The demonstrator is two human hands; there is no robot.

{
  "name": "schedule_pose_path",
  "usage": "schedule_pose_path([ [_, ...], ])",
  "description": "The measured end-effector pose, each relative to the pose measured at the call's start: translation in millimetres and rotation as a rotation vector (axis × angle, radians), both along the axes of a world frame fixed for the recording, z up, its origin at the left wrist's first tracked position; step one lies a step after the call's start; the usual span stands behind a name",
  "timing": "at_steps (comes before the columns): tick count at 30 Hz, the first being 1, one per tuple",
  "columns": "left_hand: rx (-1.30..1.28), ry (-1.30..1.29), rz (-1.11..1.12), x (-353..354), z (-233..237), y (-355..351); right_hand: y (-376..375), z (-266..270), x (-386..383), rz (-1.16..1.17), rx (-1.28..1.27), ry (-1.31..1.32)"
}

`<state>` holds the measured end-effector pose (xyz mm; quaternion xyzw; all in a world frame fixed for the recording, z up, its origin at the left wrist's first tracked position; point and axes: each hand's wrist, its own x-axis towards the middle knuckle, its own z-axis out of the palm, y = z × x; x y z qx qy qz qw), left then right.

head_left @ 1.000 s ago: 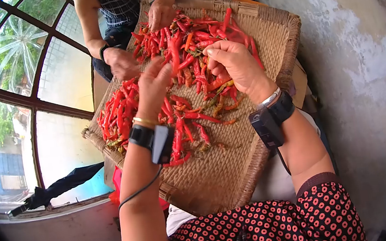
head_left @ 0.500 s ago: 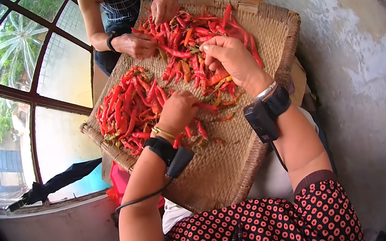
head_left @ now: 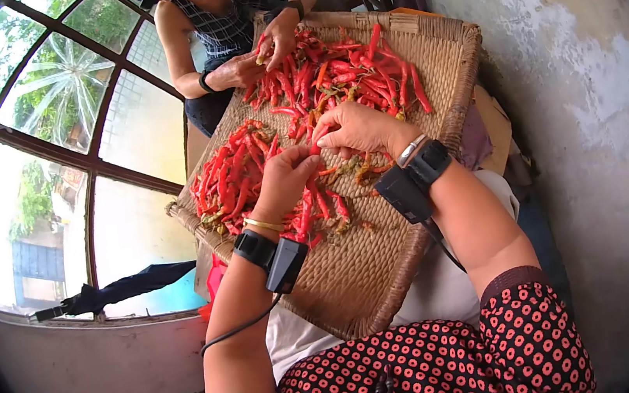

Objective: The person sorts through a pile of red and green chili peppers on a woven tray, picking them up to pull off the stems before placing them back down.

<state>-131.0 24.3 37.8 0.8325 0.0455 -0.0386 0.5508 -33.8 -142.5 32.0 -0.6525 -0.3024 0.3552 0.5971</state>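
Lying at the left of a woven tray (head_left: 352, 282), a heap of red chilies (head_left: 230, 179) sits just beside the left hand (head_left: 285, 178), angled inward, its grip pinched narrow on one red chili pepper (head_left: 315, 149). The right hand (head_left: 359, 128), knuckles up and wrist bent inward, pinches the same pepper above the tray's middle.

There's one camera here, worn on the head. It looks forward and down, in a wide round view, close over the woven tray (head_left: 357, 289)
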Motion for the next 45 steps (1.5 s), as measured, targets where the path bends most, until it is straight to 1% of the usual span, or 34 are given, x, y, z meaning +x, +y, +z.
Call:
schedule_pose_path([
  [1,0.044,-0.002,0.009,-6,1,1,0,1,-2,-0.002,0.005,-0.005],
  [2,0.010,0.004,0.028,-12,1,2,1,0,-4,0.009,0.048,-0.015],
  [4,0.040,0.013,0.015,-21,-1,5,2,5,-14,0.017,0.113,-0.001],
  [5,0.066,0.027,0.007,-25,-4,7,3,6,-16,0.024,0.103,-0.009],
  [7,0.071,0.003,-0.006,-30,-12,11,4,5,-15,0.137,-0.034,-0.070],
  [9,0.253,-0.210,-0.046,-34,-17,15,4,-1,-10,0.146,-0.043,-0.028],
  [10,0.402,-0.280,-0.016,-36,-15,21,2,3,-8,0.052,-0.093,-0.050],
  [11,0.387,-0.280,-0.002,-39,-11,30,2,6,-6,-0.039,-0.143,-0.074],
  [13,0.584,-0.205,-0.071,-48,-3,47,4,-2,7,-0.098,-0.165,-0.114],
  [14,0.414,-0.027,0.023,-54,1,51,5,-8,14,-0.173,-0.080,-0.168],
  [15,0.464,-0.197,0.000,-57,-13,66,4,-2,15,-0.300,0.010,-0.060],
  [16,0.438,-0.173,0.020,-60,-14,72,12,1,18,-0.353,0.288,0.026],
  [17,0.407,-0.141,0.040,-66,-16,76,5,5,13,-0.471,0.252,0.028],
  [19,0.421,-0.107,0.050,-71,-20,79,6,10,10,-0.563,0.259,0.054],
  [20,0.452,-0.125,0.047,-74,-23,80,7,8,10,-0.554,0.251,0.051],
  [22,0.465,-0.180,0.060,-77,-29,80,10,-1,9,-0.484,0.031,-0.050],
  [23,0.463,-0.183,0.063,-78,-28,80,12,-11,9,-0.482,0.030,-0.053],
  [25,0.420,-0.134,0.070,-76,-21,78,19,-21,7,-0.315,-0.099,-0.182],
  [26,0.421,-0.137,0.075,-76,-19,78,19,-25,4,-0.333,-0.153,-0.258],
  [27,0.443,-0.145,0.069,-74,-17,79,20,-26,2,-0.328,-0.153,-0.262],
  [29,0.460,-0.150,0.067,-72,-16,81,20,-29,1,-0.229,-0.371,-0.695],
  [30,0.483,-0.161,0.056,-69,-17,83,21,-31,0,-0.184,-0.386,-0.640],
  [31,0.505,-0.174,0.044,-66,-18,84,21,-34,0,-0.181,-0.393,-0.640],
  [32,0.534,-0.244,0.023,-62,-21,85,21,-39,-1,-0.145,-0.406,-0.696],
  [33,0.526,-0.248,0.022,-58,-21,85,20,-42,-1,-0.112,-0.419,-0.754],
  [35,0.564,-0.241,-0.032,-48,-21,83,19,-43,-3,-0.096,-0.452,-0.782],
  [36,0.606,-0.261,-0.088,-41,-23,84,19,-46,-4,-0.089,-0.437,-0.766],
  [37,0.595,-0.269,-0.092,-35,-25,83,20,-47,-5,-0.083,-0.423,-0.750],
  [38,0.657,-0.262,-0.135,-30,-25,80,19,-45,-8,-0.084,-0.445,-0.740],
  [39,0.715,-0.256,-0.175,-26,-27,79,20,-42,-9,-0.076,-0.525,-0.700],
  [40,0.802,-0.266,-0.208,-22,-33,79,19,-45,-9,-0.073,-0.522,-0.694],
  [41,0.785,-0.284,-0.198,-19,-33,79,18,-50,-7,-0.069,-0.520,-0.693],
  [43,0.875,-0.173,-0.264,-13,-29,77,22,-49,-7,-0.072,-0.511,-0.711],
  [45,0.884,-0.179,-0.270,-10,-36,79,27,-50,-7,-0.105,-0.462,-0.675],
])
